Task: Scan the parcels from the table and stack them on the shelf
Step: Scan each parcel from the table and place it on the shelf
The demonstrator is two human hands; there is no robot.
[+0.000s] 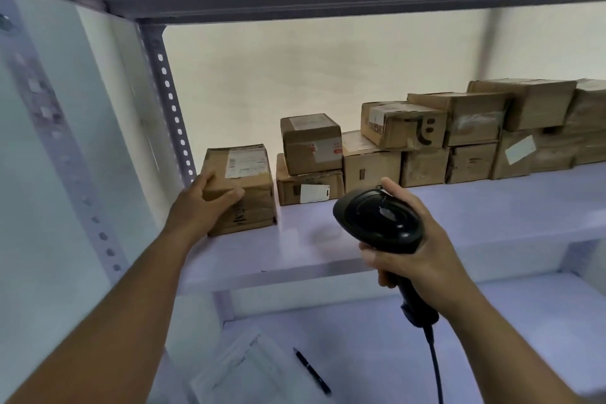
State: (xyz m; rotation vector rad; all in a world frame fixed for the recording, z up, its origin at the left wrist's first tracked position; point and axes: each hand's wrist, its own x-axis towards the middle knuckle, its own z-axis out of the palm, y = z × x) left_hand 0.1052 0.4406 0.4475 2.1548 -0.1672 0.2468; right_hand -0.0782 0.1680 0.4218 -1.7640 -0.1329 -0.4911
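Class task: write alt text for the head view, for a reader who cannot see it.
The left hand grips a cardboard parcel on the shelf while the right hand holds a black scanner; more parcels are stacked alongside.

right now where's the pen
In the head view the black pen lies on the lower surface, bottom centre, just right of the paper sheet and left of the scanner's cable.

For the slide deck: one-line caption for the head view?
Left hand holds a labelled parcel at the left end of the shelf while the right hand grips the barcode scanner.
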